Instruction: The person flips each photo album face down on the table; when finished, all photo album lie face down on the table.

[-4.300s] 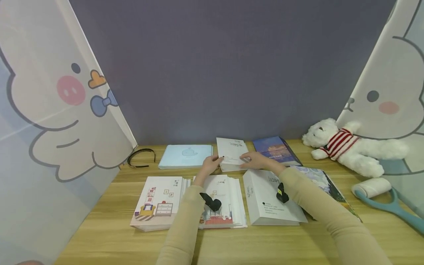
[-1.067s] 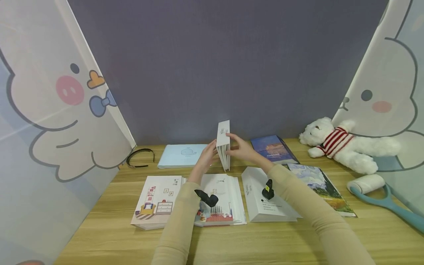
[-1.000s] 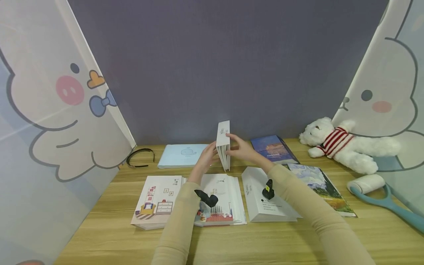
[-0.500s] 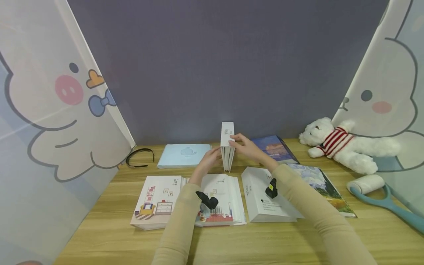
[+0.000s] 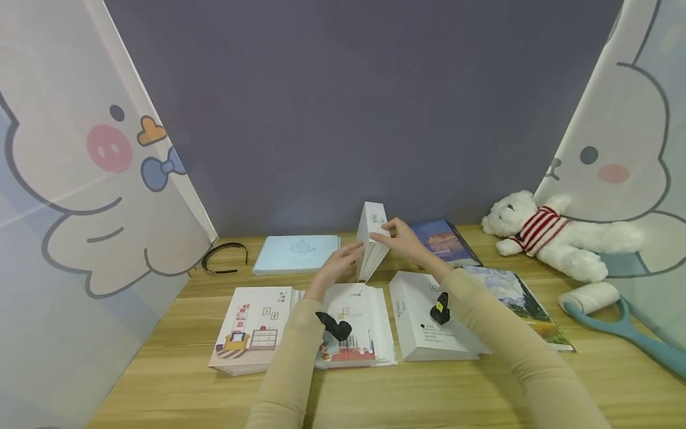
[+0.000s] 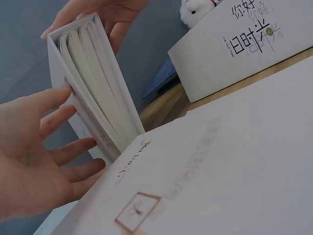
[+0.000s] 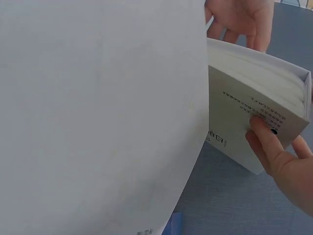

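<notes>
A thick white photo album (image 5: 376, 213) stands on edge near the back of the table, spine up, its top leaning right. My right hand (image 5: 405, 243) grips its spine end, thumb and fingers on either side, as the right wrist view confirms. Against the left cover, my left hand (image 5: 337, 266) rests its spread fingertips (image 6: 87, 143) without curling round it. Loose pages (image 6: 90, 73) show between the covers in the left wrist view. Just in front lies a white album with a room drawing (image 5: 351, 304), partly under the left wrist.
Another illustrated album (image 5: 252, 328) lies front left; a white album (image 5: 423, 316) rests tilted front right. Around them are a pale blue whale album (image 5: 295, 253), headband (image 5: 222, 247), blue book (image 5: 442, 241), painting-covered book (image 5: 509, 298), plush bear (image 5: 552, 229) and lint roller (image 5: 592, 298).
The white album went from lying flat to standing spine up between both hands. Over the last half second its top has tipped right, with the right hand moving slightly right.
</notes>
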The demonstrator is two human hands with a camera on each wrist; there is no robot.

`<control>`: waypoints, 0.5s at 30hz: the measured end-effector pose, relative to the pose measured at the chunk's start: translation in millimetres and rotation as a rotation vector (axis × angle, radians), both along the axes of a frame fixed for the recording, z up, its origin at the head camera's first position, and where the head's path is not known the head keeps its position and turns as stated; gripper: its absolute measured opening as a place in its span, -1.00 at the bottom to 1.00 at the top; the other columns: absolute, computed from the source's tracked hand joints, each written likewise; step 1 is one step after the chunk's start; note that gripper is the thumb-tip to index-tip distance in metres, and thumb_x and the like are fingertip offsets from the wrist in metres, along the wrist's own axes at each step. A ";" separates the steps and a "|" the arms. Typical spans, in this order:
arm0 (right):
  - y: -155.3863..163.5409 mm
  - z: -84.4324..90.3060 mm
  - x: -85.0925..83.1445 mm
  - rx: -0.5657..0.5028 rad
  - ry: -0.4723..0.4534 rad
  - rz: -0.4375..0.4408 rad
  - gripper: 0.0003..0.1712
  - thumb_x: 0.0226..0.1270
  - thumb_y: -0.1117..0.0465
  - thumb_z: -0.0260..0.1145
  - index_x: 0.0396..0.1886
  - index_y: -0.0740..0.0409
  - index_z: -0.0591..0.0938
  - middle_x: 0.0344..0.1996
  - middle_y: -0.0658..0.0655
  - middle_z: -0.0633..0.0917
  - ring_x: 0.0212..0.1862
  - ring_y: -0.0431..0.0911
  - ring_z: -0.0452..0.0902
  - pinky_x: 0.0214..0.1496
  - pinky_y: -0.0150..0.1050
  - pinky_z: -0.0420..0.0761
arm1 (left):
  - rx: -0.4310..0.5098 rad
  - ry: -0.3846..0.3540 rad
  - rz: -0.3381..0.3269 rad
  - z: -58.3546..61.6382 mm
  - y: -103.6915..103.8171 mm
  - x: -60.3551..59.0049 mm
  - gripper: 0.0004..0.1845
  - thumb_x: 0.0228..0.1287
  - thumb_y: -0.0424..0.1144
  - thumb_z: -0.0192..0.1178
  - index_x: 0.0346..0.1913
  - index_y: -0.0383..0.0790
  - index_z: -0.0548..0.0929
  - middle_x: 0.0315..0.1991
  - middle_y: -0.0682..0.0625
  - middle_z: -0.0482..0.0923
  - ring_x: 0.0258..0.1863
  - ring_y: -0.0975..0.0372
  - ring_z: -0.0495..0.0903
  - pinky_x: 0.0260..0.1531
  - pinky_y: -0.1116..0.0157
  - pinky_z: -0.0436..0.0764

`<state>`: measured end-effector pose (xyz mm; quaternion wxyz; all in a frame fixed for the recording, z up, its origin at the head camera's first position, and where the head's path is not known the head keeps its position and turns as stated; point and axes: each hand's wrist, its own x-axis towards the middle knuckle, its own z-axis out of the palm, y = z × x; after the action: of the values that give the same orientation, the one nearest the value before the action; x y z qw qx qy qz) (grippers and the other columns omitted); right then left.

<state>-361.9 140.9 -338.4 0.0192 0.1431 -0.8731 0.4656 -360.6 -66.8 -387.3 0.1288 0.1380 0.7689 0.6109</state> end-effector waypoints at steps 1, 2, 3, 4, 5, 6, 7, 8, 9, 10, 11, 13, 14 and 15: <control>0.3 0.7 0.4 0.005 0.006 -0.005 -0.22 0.15 -0.28 0.27 0.15 0.18 0.37 0.14 0.24 0.44 0.10 0.12 0.45 0.08 0.00 0.54 | -0.006 -0.003 0.001 -0.4 -0.6 0.2 -0.47 0.43 0.00 -0.03 0.40 0.00 0.27 0.42 -0.09 0.18 0.37 -0.08 0.20 0.29 -0.05 0.30; 0.8 1.4 0.8 0.010 0.011 -0.008 -0.21 0.15 -0.28 0.27 0.16 0.18 0.38 0.15 0.24 0.43 0.13 0.12 0.43 0.10 0.02 0.52 | -0.011 -0.006 0.004 -0.7 -1.1 0.4 -0.48 0.42 -0.01 -0.02 0.39 0.01 0.28 0.41 -0.08 0.19 0.37 -0.07 0.20 0.28 -0.06 0.30; 1.3 2.2 0.9 0.017 0.016 -0.007 -0.21 0.15 -0.28 0.28 0.18 0.18 0.38 0.18 0.24 0.42 0.16 0.13 0.41 0.13 0.03 0.50 | -0.018 -0.010 0.009 -1.0 -1.4 0.5 -0.48 0.41 -0.01 0.00 0.38 0.02 0.30 0.40 -0.07 0.21 0.37 -0.06 0.21 0.28 -0.06 0.31; 1.8 2.9 1.1 0.025 0.020 -0.006 -0.20 0.15 -0.28 0.28 0.20 0.17 0.38 0.20 0.24 0.41 0.18 0.13 0.39 0.16 0.05 0.48 | -0.022 -0.013 0.012 -1.1 -1.6 0.6 -0.49 0.41 -0.02 0.00 0.38 0.03 0.31 0.40 -0.06 0.22 0.37 -0.05 0.22 0.28 -0.06 0.32; 2.3 3.9 1.7 0.031 0.020 -0.006 -0.20 0.16 -0.27 0.28 0.22 0.15 0.38 0.23 0.23 0.40 0.20 0.14 0.38 0.18 0.06 0.47 | -0.024 -0.018 0.015 -1.3 -1.7 0.8 -0.50 0.41 -0.03 0.01 0.37 0.03 0.32 0.40 -0.05 0.23 0.37 -0.04 0.22 0.27 -0.06 0.32; 2.9 4.9 2.2 0.041 0.024 -0.001 -0.20 0.17 -0.26 0.27 0.25 0.15 0.37 0.25 0.24 0.38 0.22 0.15 0.36 0.19 0.07 0.46 | -0.025 -0.023 0.017 -1.3 -1.9 0.9 -0.50 0.40 -0.04 0.03 0.37 0.03 0.33 0.39 -0.03 0.24 0.37 -0.02 0.23 0.27 -0.05 0.33; 3.6 5.6 2.9 0.049 0.026 0.003 -0.20 0.18 -0.25 0.27 0.27 0.15 0.36 0.28 0.24 0.37 0.24 0.15 0.35 0.20 0.08 0.45 | -0.029 -0.024 0.016 -1.5 -2.0 1.1 -0.50 0.40 -0.05 0.03 0.36 0.03 0.33 0.39 -0.03 0.25 0.36 -0.01 0.24 0.27 -0.04 0.33; 4.3 6.1 3.4 0.056 0.027 0.006 -0.20 0.20 -0.23 0.26 0.29 0.14 0.36 0.29 0.24 0.36 0.25 0.15 0.34 0.21 0.09 0.44 | -0.034 -0.024 0.013 -1.7 -2.0 1.3 -0.50 0.40 -0.06 0.04 0.37 0.02 0.33 0.38 -0.04 0.26 0.36 -0.01 0.24 0.27 -0.04 0.34; 5.1 6.2 3.8 0.061 0.027 0.011 -0.20 0.21 -0.22 0.26 0.30 0.15 0.35 0.31 0.24 0.34 0.26 0.16 0.33 0.21 0.09 0.44 | -0.037 -0.024 0.009 -2.0 -2.0 1.4 -0.49 0.40 -0.06 0.04 0.37 0.01 0.32 0.38 -0.04 0.26 0.36 0.00 0.25 0.27 -0.03 0.35; 6.1 6.3 4.5 0.061 0.022 0.016 -0.20 0.22 -0.20 0.26 0.32 0.16 0.34 0.32 0.24 0.34 0.27 0.16 0.32 0.22 0.09 0.43 | -0.041 -0.025 0.003 -2.3 -2.1 1.6 -0.49 0.40 -0.08 0.04 0.37 0.00 0.32 0.38 -0.05 0.26 0.36 0.00 0.25 0.27 -0.02 0.35; 7.1 6.2 5.1 0.062 0.015 0.024 -0.20 0.23 -0.18 0.26 0.33 0.16 0.33 0.33 0.25 0.32 0.28 0.16 0.31 0.22 0.09 0.43 | -0.043 -0.026 -0.002 -2.8 -2.3 1.7 -0.49 0.40 -0.09 0.04 0.38 -0.01 0.31 0.38 -0.06 0.26 0.36 0.00 0.25 0.27 -0.01 0.35; 9.5 4.6 4.5 0.063 -0.007 0.032 -0.18 0.23 -0.18 0.26 0.35 0.18 0.30 0.34 0.26 0.31 0.29 0.17 0.30 0.23 0.09 0.43 | -0.051 -0.024 -0.008 -3.5 -2.7 1.8 -0.49 0.41 -0.10 0.03 0.38 -0.05 0.30 0.38 -0.08 0.26 0.35 -0.01 0.26 0.27 -0.01 0.35; 10.9 4.0 4.5 0.067 -0.020 0.033 -0.17 0.23 -0.19 0.26 0.36 0.17 0.30 0.35 0.26 0.30 0.30 0.18 0.29 0.23 0.10 0.43 | -0.054 -0.024 -0.008 -3.7 -2.8 1.6 -0.48 0.41 -0.11 0.03 0.38 -0.06 0.30 0.38 -0.09 0.26 0.35 -0.01 0.26 0.27 -0.01 0.35; 12.5 3.3 4.2 0.072 -0.032 0.036 -0.16 0.23 -0.19 0.25 0.37 0.17 0.29 0.36 0.26 0.29 0.31 0.18 0.27 0.24 0.11 0.42 | -0.057 -0.023 -0.007 -3.9 -3.0 1.4 -0.48 0.41 -0.11 0.04 0.38 -0.08 0.31 0.38 -0.10 0.26 0.35 -0.01 0.25 0.27 -0.01 0.34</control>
<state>-357.7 153.4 -335.0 -0.0082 0.1522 -0.8867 0.4365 -359.2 -69.8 -391.2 0.1438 0.1301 0.7840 0.5897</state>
